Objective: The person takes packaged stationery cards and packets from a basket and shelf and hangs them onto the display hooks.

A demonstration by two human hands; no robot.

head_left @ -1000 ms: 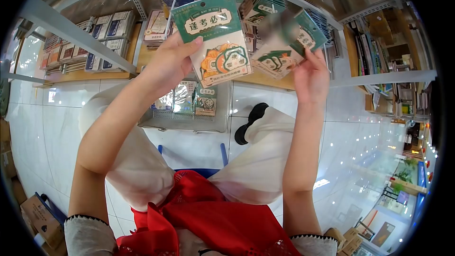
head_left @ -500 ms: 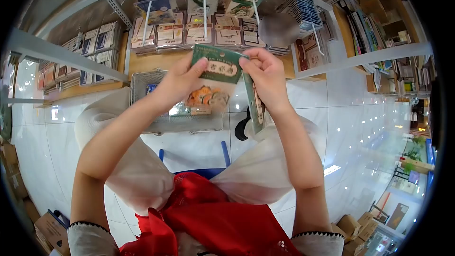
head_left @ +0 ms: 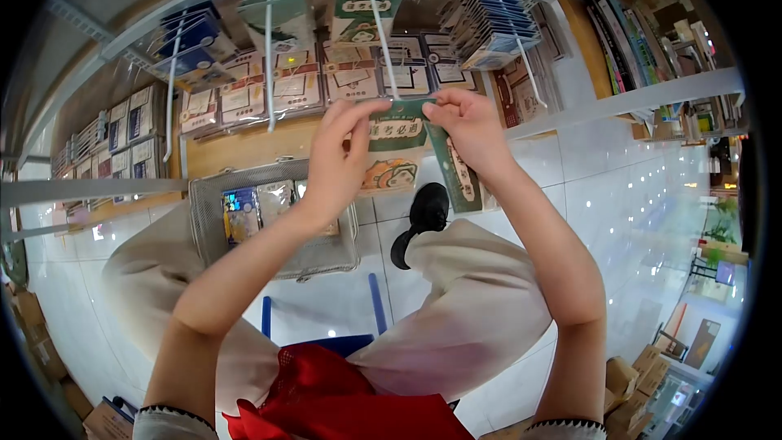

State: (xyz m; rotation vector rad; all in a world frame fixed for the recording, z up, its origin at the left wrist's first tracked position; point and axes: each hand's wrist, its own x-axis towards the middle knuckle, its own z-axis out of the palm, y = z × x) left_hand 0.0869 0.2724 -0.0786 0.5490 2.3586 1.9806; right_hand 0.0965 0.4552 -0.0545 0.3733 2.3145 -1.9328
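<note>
In front of me hangs a flat packet point(head_left: 397, 137) with a green header, pale lower half and orange picture. My left hand point(head_left: 338, 155) grips its top left edge, fingers bent over the header. My right hand point(head_left: 468, 126) is closed on the top of a second green packet point(head_left: 458, 175), which hangs edge-on and tilted beside the first. Both hands are close to the front tip of a white display hook point(head_left: 383, 41). Whether the first packet's hole is on that hook I cannot tell. Similar green packets point(head_left: 366, 8) hang farther back on it.
Blue packets point(head_left: 493, 20) and other green packets point(head_left: 277, 12) hang on neighbouring hooks. Boxed sets point(head_left: 285, 81) lie on the wooden shelf behind. A wire basket point(head_left: 277, 269) with several packets stands on the floor by my left knee. A shelf rail point(head_left: 627, 106) crosses at right.
My hands have brought the packets up to the hook's tip. The left fingers have shifted to the packet's top edge. The view has moved, so shelf and basket sit farther left.
</note>
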